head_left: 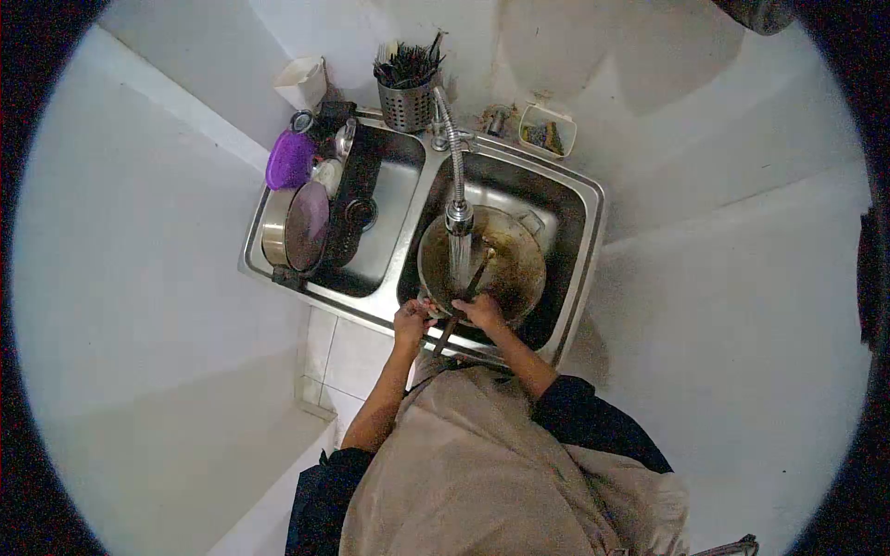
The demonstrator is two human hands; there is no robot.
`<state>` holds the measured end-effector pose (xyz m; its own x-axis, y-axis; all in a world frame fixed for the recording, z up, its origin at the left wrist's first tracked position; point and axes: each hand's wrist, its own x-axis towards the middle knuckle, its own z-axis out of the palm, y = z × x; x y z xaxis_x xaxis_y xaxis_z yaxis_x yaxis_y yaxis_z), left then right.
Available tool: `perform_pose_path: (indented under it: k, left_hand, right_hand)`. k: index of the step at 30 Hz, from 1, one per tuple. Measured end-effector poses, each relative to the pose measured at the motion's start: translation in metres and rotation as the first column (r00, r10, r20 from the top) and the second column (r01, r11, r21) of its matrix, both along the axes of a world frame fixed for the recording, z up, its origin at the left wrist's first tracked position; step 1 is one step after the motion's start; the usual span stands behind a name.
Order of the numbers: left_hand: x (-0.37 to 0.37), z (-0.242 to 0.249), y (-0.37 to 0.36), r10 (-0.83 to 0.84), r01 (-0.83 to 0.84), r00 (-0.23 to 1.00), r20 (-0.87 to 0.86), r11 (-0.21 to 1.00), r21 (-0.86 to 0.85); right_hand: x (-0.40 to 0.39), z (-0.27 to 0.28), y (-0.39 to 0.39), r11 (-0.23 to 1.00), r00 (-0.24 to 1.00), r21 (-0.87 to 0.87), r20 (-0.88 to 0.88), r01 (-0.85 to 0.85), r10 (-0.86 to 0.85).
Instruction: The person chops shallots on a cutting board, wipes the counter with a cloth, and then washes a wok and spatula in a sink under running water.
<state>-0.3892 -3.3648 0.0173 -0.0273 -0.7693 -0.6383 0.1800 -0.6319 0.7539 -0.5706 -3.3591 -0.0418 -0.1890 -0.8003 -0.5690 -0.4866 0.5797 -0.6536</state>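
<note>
A wide, brown-stained pan (528, 264) with loop handles sits in the right sink basin. My right hand (480, 311) is closed around the dark shaft of a long-handled cooking utensil (447, 334), which slants across the pan's near rim. The utensil's far end lies inside the pan, too blurred to tell its shape. Beside the pan's near left edge, my left hand (413, 324) has its fingers curled together; what they hold, if anything, I cannot make out. Water runs into the pan from the faucet's spray head (459, 218).
In the left basin (394, 185), a large round pot (276, 229) leans with a purple lid or container (290, 159) and other dishes. Behind the sink stand a perforated metal cutlery holder (405, 107), a white container (301, 83) and a small tray with sponges (545, 134).
</note>
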Motion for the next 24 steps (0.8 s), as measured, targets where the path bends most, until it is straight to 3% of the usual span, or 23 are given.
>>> perform_pose_path:
  k: [2,5,9,10,11,13,16,19,22,24]
  left_hand:
    - [0.003,-0.004,0.000,-0.005,0.005,1.000,-0.018,1.000,-0.015]
    - [0.001,-0.001,0.000,0.007,-0.007,1.000,-0.027,0.999,-0.031]
    - [0.003,-0.006,0.000,-0.044,0.046,0.998,0.034,0.998,-0.039]
    - [0.003,-0.004,0.000,-0.046,0.047,0.999,0.023,0.998,-0.041]
    - [0.004,-0.003,0.000,-0.049,0.050,0.999,0.013,0.998,-0.044]
    - [0.003,-0.002,-0.001,-0.032,0.031,0.999,-0.011,0.999,-0.039]
    - [0.001,-0.002,0.000,0.043,-0.043,0.998,-0.051,0.999,-0.014]
    - [0.006,-0.009,0.001,0.005,-0.007,0.999,-0.047,0.999,-0.039]
    - [0.005,-0.016,0.001,0.045,-0.051,0.995,-0.090,0.997,-0.060]
    - [0.003,-0.012,0.001,0.041,-0.044,0.997,-0.065,0.998,-0.042]
  right_hand:
    - [0.007,-0.033,0.005,0.992,0.988,0.001,0.089,0.123,-0.123]
    - [-0.007,-0.028,0.009,0.971,0.937,-0.024,0.268,0.238,-0.223]
    - [-0.037,0.066,0.027,0.956,0.823,0.087,0.492,0.280,-0.285]
    - [-0.045,0.071,0.027,0.984,0.933,0.124,0.321,0.129,-0.163]
    - [-0.049,0.067,0.035,0.999,0.991,-0.033,0.133,0.030,-0.026]
    - [-0.051,0.062,0.051,0.932,0.941,-0.264,-0.296,-0.248,0.166]
    - [-0.051,0.064,0.050,0.910,0.891,-0.175,-0.337,-0.375,0.303]
    - [-0.046,0.058,0.045,0.837,0.835,-0.263,-0.428,-0.480,0.345]
    - [-0.039,0.062,0.035,0.854,0.790,-0.089,-0.441,-0.512,0.427]
    - [-0.040,0.063,0.035,0.823,0.751,-0.059,-0.450,-0.565,0.483]
